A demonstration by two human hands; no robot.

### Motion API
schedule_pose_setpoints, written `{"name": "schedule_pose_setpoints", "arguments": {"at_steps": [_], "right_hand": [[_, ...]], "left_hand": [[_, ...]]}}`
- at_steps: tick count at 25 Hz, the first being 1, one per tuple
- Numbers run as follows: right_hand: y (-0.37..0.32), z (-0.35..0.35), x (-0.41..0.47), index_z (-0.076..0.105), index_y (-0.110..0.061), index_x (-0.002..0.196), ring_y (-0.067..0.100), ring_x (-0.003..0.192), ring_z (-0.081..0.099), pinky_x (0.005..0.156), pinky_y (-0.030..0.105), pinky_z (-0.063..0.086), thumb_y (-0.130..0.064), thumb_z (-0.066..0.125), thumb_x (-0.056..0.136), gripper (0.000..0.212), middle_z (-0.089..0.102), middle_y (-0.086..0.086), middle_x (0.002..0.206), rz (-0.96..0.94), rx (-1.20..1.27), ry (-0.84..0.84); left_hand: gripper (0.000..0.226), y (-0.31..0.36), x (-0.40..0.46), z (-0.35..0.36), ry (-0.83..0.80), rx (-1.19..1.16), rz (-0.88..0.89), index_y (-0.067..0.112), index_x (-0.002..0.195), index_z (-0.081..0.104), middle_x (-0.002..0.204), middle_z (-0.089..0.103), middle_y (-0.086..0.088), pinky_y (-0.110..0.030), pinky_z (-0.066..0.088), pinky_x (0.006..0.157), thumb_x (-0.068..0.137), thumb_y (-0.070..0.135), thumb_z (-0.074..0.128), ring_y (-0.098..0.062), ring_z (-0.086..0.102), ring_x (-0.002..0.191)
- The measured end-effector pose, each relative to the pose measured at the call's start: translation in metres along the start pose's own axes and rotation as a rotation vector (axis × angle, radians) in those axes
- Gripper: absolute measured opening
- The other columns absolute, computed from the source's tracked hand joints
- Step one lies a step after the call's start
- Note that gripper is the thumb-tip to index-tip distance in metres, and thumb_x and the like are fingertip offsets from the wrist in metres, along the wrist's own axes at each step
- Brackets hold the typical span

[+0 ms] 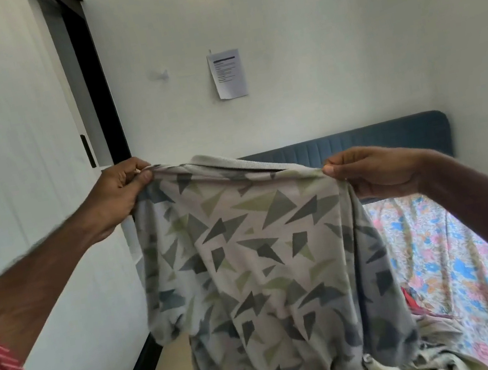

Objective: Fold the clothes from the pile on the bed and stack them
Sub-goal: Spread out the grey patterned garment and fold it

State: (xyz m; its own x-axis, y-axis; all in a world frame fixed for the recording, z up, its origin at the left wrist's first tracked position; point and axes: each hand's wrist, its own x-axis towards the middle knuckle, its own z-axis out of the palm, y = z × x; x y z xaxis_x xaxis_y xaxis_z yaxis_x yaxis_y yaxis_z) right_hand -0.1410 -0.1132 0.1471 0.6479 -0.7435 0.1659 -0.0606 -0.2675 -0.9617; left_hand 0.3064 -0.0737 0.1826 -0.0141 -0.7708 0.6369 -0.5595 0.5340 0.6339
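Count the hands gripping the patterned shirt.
2: the left hand pinches one shoulder of the triangle-print polo shirt, and the right hand pinches the other.

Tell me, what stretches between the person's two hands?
In the head view, the collar edge of a triangle-patterned shirt spans from the left hand to the right hand; both pinch its shoulders.

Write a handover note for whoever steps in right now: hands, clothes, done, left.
Left hand pinches one shoulder of the triangle-print shirt; right hand pinches the other.
The shirt hangs spread open in the air, unfolded, over the near end of the bed.
More clothes lie crumpled below it on the floral sheet.
Done: the shirt is picked up and held out. No folded stack is in view.
Left: fold this shirt, set it down, then fold the rest.
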Motion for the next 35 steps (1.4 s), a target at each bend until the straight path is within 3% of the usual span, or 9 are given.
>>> {"name": "schedule_pose_setpoints", "arguments": {"at_steps": [5,9,14,18,22,25,30,33,35], "right_hand": [[0.011,0.010,0.011,0.068,-0.003,0.079,0.021,0.072,0.069,0.070,0.025,0.061,-0.004,0.089,0.072,0.022,0.067,0.014,0.076,0.013,-0.111,-0.043],[0.013,0.008,0.021,0.059,-0.015,0.065,0.024,0.068,0.054,0.065,0.028,0.052,-0.011,0.099,0.048,0.044,0.056,0.009,0.068,-0.010,-0.328,0.215],[0.001,0.028,0.030,0.070,0.001,0.108,0.039,0.100,0.074,0.095,0.051,0.058,-0.005,0.091,0.060,0.053,0.074,0.024,0.109,0.132,-0.272,0.190],[-0.019,0.025,0.026,0.069,0.001,0.120,0.038,0.108,0.067,0.102,0.046,0.050,-0.045,0.073,0.088,0.056,0.071,0.025,0.121,0.031,-0.108,0.115],[-0.024,0.021,0.032,0.073,0.010,0.096,0.029,0.083,0.065,0.085,0.047,0.054,-0.034,0.070,0.092,0.043,0.072,0.031,0.096,-0.024,-0.563,0.203],[-0.033,0.013,0.035,0.070,-0.003,0.078,0.016,0.071,0.057,0.070,0.034,0.047,-0.026,0.077,0.088,0.026,0.063,0.009,0.071,-0.210,-0.450,0.320],[-0.035,0.016,0.043,0.068,-0.015,0.085,0.019,0.070,0.061,0.058,0.028,0.051,-0.029,0.073,0.095,0.018,0.068,0.005,0.076,-0.347,-0.300,0.467],[-0.049,0.015,0.051,0.066,-0.019,0.067,0.010,0.060,0.053,0.056,0.025,0.046,-0.040,0.079,0.090,0.033,0.060,-0.004,0.064,-0.593,-0.214,0.756],[-0.055,0.012,0.051,0.062,-0.013,0.059,0.007,0.056,0.045,0.052,0.022,0.038,-0.048,0.074,0.092,0.049,0.050,-0.006,0.058,-0.490,-0.457,0.749]], "left_hand": [[0.012,0.001,0.003,-0.012,-0.027,-0.058,0.006,0.023,0.091,0.077,0.087,0.074,-0.006,-0.028,0.056,0.074,0.095,0.027,0.066,-0.013,0.066,0.080],[0.012,-0.008,0.003,-0.025,-0.138,0.167,0.021,0.012,0.096,0.076,0.094,0.074,-0.011,-0.044,0.054,0.087,0.093,0.021,0.070,-0.021,0.067,0.087],[0.010,-0.017,0.006,-0.020,-0.032,0.131,-0.008,0.018,0.095,0.069,0.097,0.067,-0.018,-0.038,0.048,0.076,0.101,0.020,0.061,-0.020,0.059,0.084],[0.014,-0.008,0.008,-0.022,0.018,0.085,0.047,0.011,0.098,0.064,0.085,0.068,-0.003,-0.031,0.047,0.071,0.103,0.022,0.058,-0.013,0.060,0.077],[0.014,-0.010,0.008,-0.027,-0.008,0.242,0.111,0.012,0.089,0.066,0.082,0.064,-0.002,-0.031,0.045,0.073,0.101,0.016,0.062,-0.005,0.055,0.073],[0.012,-0.009,0.006,-0.024,0.051,0.016,0.047,0.014,0.089,0.069,0.087,0.068,-0.003,-0.031,0.053,0.073,0.098,0.019,0.064,-0.010,0.061,0.079],[0.014,0.001,0.007,-0.031,0.098,0.030,0.076,0.010,0.093,0.069,0.082,0.069,0.003,-0.030,0.053,0.069,0.097,0.022,0.065,-0.008,0.061,0.075],[0.013,0.010,0.012,-0.033,0.211,0.059,0.201,0.011,0.095,0.069,0.088,0.067,-0.005,-0.019,0.052,0.070,0.100,0.022,0.064,-0.008,0.060,0.077],[0.015,0.011,0.018,-0.037,0.199,0.169,0.219,0.010,0.092,0.068,0.087,0.067,-0.008,-0.025,0.050,0.072,0.101,0.023,0.063,-0.011,0.059,0.077]]}}
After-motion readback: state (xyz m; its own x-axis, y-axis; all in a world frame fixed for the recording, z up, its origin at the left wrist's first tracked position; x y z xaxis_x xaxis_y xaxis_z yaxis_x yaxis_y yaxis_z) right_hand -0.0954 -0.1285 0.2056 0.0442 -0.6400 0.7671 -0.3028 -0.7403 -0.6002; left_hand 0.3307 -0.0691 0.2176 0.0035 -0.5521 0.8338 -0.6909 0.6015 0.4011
